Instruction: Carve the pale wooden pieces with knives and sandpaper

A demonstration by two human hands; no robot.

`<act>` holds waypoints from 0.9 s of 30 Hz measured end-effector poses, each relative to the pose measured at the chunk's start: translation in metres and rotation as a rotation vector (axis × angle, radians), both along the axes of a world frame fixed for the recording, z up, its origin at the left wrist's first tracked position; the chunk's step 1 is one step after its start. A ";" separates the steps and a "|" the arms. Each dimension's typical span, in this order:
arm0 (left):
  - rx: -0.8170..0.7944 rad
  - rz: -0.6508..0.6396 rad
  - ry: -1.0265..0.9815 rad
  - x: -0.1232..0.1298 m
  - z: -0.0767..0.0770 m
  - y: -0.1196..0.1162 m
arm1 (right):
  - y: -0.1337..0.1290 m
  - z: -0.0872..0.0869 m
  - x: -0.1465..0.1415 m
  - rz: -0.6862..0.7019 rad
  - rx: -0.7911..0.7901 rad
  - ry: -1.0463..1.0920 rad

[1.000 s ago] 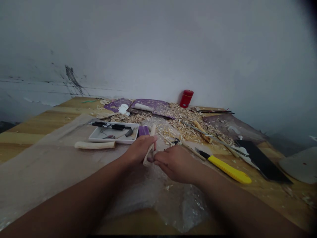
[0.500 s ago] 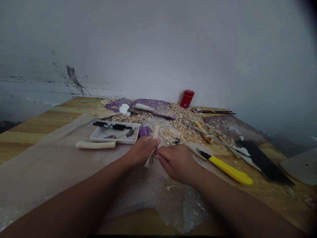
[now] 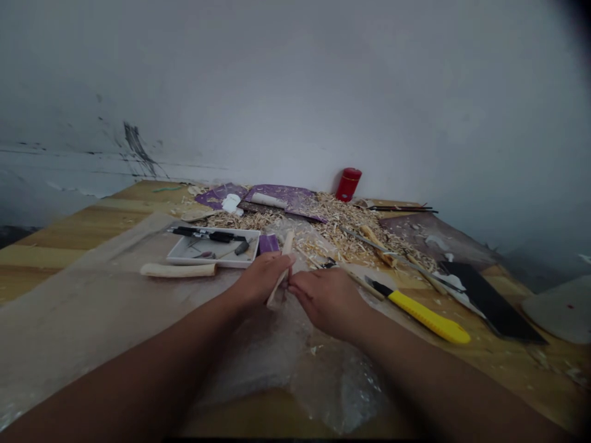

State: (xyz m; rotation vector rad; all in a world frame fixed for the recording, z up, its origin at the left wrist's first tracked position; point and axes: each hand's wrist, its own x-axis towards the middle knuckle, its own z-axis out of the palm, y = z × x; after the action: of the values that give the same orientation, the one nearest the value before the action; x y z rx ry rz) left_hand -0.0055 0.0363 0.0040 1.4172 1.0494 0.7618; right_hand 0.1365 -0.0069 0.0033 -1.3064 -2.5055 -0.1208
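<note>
My left hand point(image 3: 264, 275) is closed around a slim pale wooden stick point(image 3: 288, 241), which sticks out above and below the fingers on a slant. Right beside it, my right hand point(image 3: 329, 300) is curled with its thumb and fingertips at the stick's side; whatever it pinches is hidden by the fingers. Under both hands lies clear plastic sheeting point(image 3: 207, 363). To the right rests a yellow utility knife point(image 3: 429, 317) with a dark blade end. A smooth pale carved wooden piece point(image 3: 178, 270) lies left of my left hand.
A white tray point(image 3: 175, 255) holds black pens and small bits. Wood shavings point(image 3: 346, 227) heap up behind, near purple sheets point(image 3: 286, 195) and a red cylinder point(image 3: 349, 183) by the wall. At right lie a long thin metal tool point(image 3: 422, 269) and a black flat slab point(image 3: 494, 301).
The stick and my left hand have shifted very slightly to the left. My right hand stays closed at the stick's side. Nothing else has moved noticeably.
</note>
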 end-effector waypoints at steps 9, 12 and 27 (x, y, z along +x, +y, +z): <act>-0.095 0.009 -0.027 0.001 -0.004 -0.002 | -0.003 0.004 0.000 0.107 -0.015 -0.055; -0.048 0.000 -0.011 0.000 -0.004 -0.001 | 0.001 0.001 0.002 -0.002 0.056 -0.049; 0.019 0.005 0.020 0.000 0.002 -0.003 | 0.000 -0.001 0.001 -0.025 0.086 -0.065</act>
State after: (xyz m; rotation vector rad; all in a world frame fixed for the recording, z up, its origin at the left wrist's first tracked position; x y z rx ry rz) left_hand -0.0054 0.0333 0.0061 1.4418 1.0638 0.7641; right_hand 0.1372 -0.0066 0.0022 -1.3193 -2.5083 -0.2783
